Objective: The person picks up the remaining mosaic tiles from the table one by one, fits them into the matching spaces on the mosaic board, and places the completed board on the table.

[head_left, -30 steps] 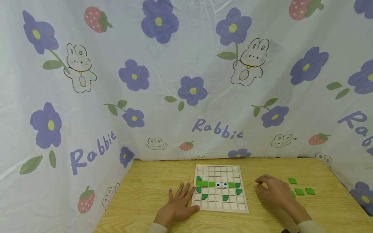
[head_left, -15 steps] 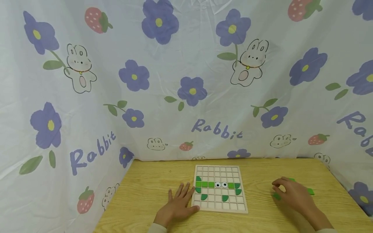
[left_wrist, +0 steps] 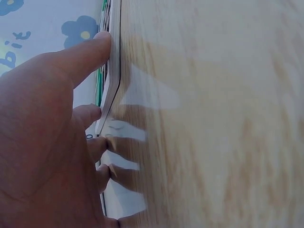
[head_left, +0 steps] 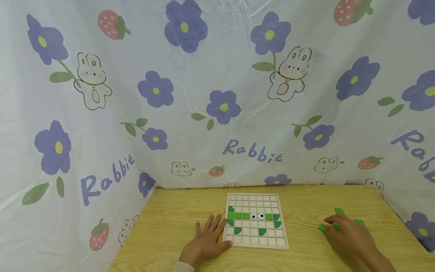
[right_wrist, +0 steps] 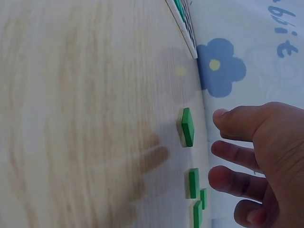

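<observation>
A pale wooden grid board [head_left: 256, 204] lies on the table. Its cells hold light green squares [head_left: 246, 216], dark green quarter-round pieces [head_left: 238, 230] and two round eye pieces [head_left: 253, 216]. With fingers spread, my left hand [head_left: 205, 243] rests along the board's left edge; in the left wrist view its thumb [left_wrist: 90, 56] touches the rim. My right hand [head_left: 351, 234] hovers over several loose green square tiles [head_left: 322, 228]. In the right wrist view its fingers are loosely bent and hold nothing, with a gap between them and the nearest tile [right_wrist: 188, 127].
The wooden table [head_left: 176, 215] reaches back to a white curtain [head_left: 190, 158] printed with flowers and rabbits. One loose tile [head_left: 339, 210] lies farther back than the others, and another tile [head_left: 359, 222] shows beyond my right hand, which partly covers the group.
My right hand has moved right, from the space beside the board to above the loose tiles, uncovering the leftmost one. My left hand and the board have stayed put.
</observation>
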